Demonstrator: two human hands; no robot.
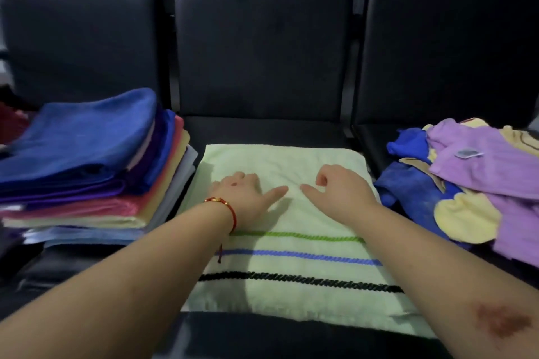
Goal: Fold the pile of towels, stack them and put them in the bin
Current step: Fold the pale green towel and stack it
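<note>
Head view: a pale green towel lies flat on the middle black seat, its long axis running from the person toward the backrest, three stripes crossing it near the front. The left hand and right hand rest on it, fingers loosely curled, holding nothing. A folded stack sits left; an unfolded pile sits right.

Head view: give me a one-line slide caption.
Both hands, left and right, rest on a striped pale green towel between a folded stack and an unfolded pile.
</note>
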